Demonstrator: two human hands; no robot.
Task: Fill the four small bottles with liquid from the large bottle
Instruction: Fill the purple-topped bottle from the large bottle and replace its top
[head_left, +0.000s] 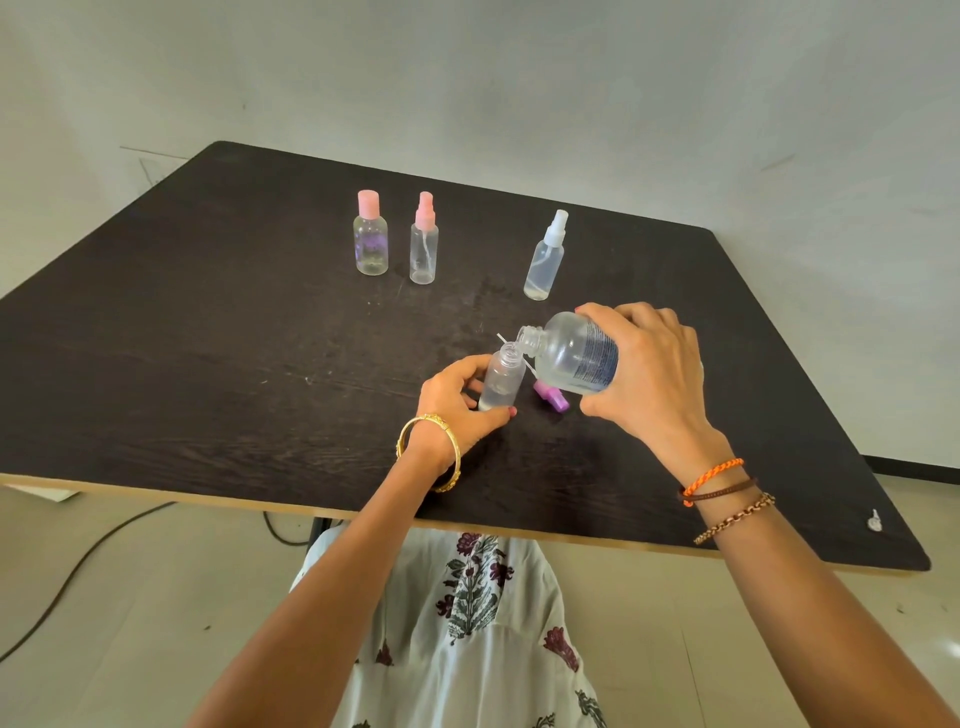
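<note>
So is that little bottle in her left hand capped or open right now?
Open. The small bottle held by the left hand has a bare neck, and the large bottle tips over it. A purple spray cap lies beside it.

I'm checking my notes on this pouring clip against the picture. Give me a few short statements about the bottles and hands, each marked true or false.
1. The right hand tips the large bottle toward the open small bottle. True.
2. The left hand lies flat on the table, away from any bottle. False: it holds the open small bottle.
3. Three capped small bottles stand at the back of the table. True: one with a pink cap, a pink sprayer and a white sprayer.
4. The purple spray top is screwed onto the bottle being filled. False: it lies on the table beside it.
</note>
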